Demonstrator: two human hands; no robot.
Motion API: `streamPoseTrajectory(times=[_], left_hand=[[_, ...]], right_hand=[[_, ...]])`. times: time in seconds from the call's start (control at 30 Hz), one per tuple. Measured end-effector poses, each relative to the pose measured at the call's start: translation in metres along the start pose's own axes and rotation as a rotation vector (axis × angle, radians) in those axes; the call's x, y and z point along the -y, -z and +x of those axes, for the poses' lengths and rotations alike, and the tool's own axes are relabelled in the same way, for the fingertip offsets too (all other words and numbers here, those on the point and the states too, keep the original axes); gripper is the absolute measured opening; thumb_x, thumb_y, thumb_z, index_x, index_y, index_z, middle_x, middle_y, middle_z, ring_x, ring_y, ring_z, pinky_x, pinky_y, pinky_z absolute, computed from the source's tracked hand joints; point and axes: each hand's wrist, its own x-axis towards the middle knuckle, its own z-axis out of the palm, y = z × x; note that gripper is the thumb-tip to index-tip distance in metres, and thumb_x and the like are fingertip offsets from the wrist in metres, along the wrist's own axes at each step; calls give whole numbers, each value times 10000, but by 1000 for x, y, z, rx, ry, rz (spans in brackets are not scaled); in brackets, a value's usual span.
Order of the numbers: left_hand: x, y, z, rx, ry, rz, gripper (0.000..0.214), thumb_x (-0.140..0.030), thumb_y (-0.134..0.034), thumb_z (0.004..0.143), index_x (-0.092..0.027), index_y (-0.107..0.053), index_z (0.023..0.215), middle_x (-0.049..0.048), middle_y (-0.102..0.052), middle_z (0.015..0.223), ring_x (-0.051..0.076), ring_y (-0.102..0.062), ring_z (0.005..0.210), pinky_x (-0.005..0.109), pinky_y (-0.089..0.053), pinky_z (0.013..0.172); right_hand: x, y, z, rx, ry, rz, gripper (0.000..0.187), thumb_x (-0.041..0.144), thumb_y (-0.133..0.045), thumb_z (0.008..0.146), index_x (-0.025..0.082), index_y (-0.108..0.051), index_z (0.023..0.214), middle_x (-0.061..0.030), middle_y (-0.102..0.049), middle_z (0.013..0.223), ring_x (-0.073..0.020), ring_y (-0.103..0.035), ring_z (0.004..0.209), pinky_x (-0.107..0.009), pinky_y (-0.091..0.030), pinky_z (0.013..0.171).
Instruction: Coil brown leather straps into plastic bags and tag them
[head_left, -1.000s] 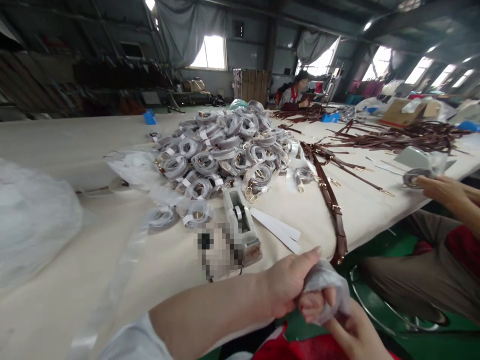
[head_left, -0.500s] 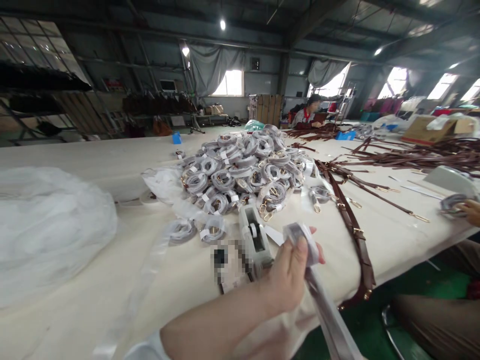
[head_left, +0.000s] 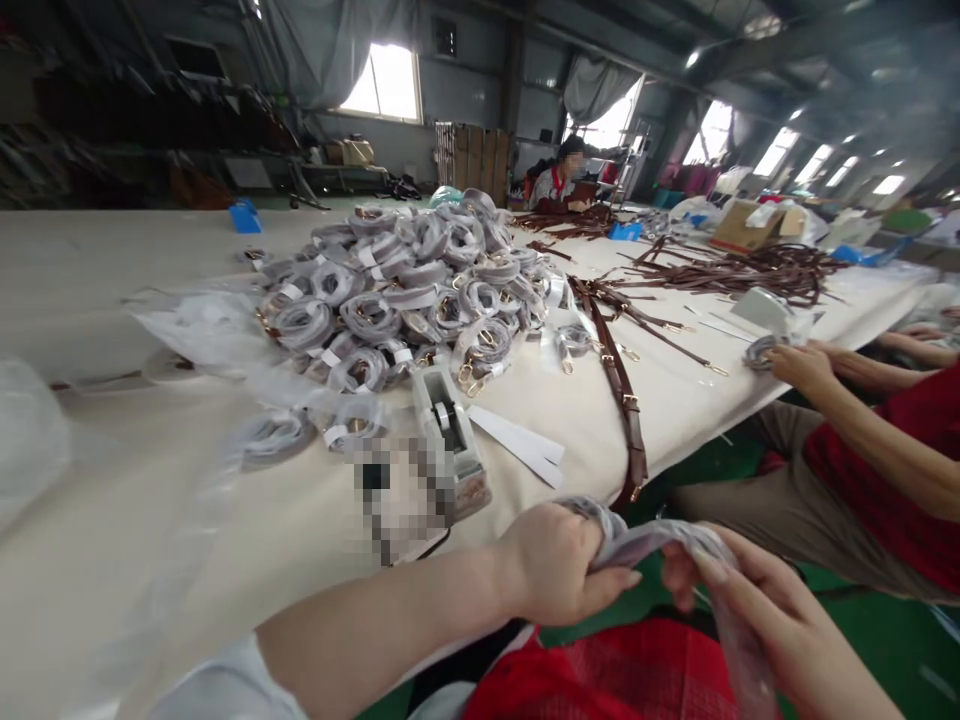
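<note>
A plastic-wrapped strap (head_left: 649, 541), greyish under its clear film, stretches between my two hands near the table's front edge. Its coiled part is gripped by my left hand (head_left: 562, 565), fingers wrapped round it. My right hand (head_left: 780, 610) pinches the strap further along, and the loose length hangs down below it. Ahead of my left hand stands a grey tape dispenser (head_left: 452, 440), with white paper strips (head_left: 517, 440) beside it. Behind these rises a pile of coiled wrapped straps (head_left: 405, 290) with gold clips.
Brown leather straps (head_left: 619, 385) lie at the right, one reaching the table edge. Two wrapped coils (head_left: 274, 437) rest near the dispenser. Clear plastic film (head_left: 191, 330) lies at left. At right, a co-worker in red (head_left: 892, 440) handles another coil. Someone sits at the far side.
My view has swung right and down. My left hand has brought the coil lower and nearer to me, turning it over. My right hand has come into view on the strap.
</note>
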Motion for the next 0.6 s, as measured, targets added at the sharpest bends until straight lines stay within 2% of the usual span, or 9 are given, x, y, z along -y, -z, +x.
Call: streamPoseTrajectory(times=[0.1, 0.17, 0.23, 0.27, 0.33, 0.43, 0.5, 0.6], left_hand=[[-7, 1, 0, 258, 211, -622, 594, -585, -238, 970, -174, -624, 784, 31, -533, 544, 145, -490, 479, 263, -387, 512], [-7, -2, 0, 406, 315, -995, 669, -638, -186, 954, -164, -621, 772, 3, -487, 474, 118, -401, 380, 242, -300, 412], [-3, -7, 1, 465, 399, -1247, 739, -656, -137, 942, -140, -630, 747, 4, -468, 423, 111, -338, 320, 240, -236, 360], [0, -10, 2, 472, 438, -1339, 772, -646, -103, 942, -127, -635, 730, 14, -470, 405, 110, -323, 301, 241, -223, 346], [7, -14, 4, 443, 522, -1468, 828, -621, -40, 944, -111, -633, 672, 41, -482, 386, 117, -336, 282, 242, -239, 332], [15, -18, 7, 366, 619, -1559, 858, -625, -13, 940, -122, -596, 563, 63, -475, 367, 142, -399, 285, 252, -316, 335], [16, -20, 9, 310, 650, -1590, 859, -641, -15, 935, -131, -583, 541, 57, -458, 354, 156, -420, 289, 263, -351, 340], [14, -23, 10, 275, 685, -1624, 879, -651, 1, 931, -123, -587, 544, 63, -477, 373, 159, -458, 324, 260, -380, 362]], right_hand=[[-17, 13, 12, -59, 85, -320, 355, 477, -666, 839, 230, -701, 1091, -97, -728, 1066, -288, -657, 1010, -363, -539, 896], [-31, 9, 9, 15, 115, -294, 385, 475, -589, 897, 251, -668, 1201, -85, -689, 1229, -285, -621, 1147, -368, -499, 994], [-46, -8, -3, 101, 82, -193, 429, 481, -483, 955, 242, -635, 1278, -84, -650, 1317, -280, -576, 1238, -374, -467, 1049], [-55, -19, -11, 106, 54, -157, 466, 493, -458, 963, 226, -615, 1311, -89, -631, 1347, -284, -550, 1272, -383, -453, 1067], [-70, -45, -25, -7, -20, -135, 506, 499, -395, 986, 212, -578, 1359, -87, -583, 1407, -280, -506, 1319, -387, -437, 1086], [-86, -77, -33, -56, -24, -110, 519, 513, -401, 978, 234, -549, 1390, -73, -578, 1411, -281, -546, 1281, -374, -488, 1037], [-89, -89, -28, -80, 5, -106, 522, 530, -422, 966, 237, -568, 1372, -77, -589, 1395, -290, -558, 1265, -370, -495, 1025], [-89, -94, -18, -132, 39, -107, 528, 549, -384, 972, 226, -605, 1327, -93, -640, 1320, -301, -587, 1219, -366, -513, 991]])
